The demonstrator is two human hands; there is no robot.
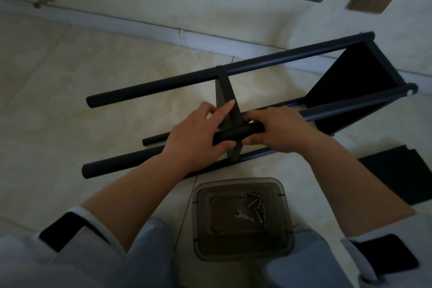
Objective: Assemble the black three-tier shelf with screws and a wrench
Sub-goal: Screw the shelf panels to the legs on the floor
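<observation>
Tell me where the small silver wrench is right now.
Head view, lower centre: the small silver wrench lies inside the smoky translucent plastic tub, left of the loose screws.

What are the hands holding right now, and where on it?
Both hands grip the nearest black pole of the shelf frame: the left hand near its free end beside the middle shelf panel, the right hand just past that panel.
</observation>
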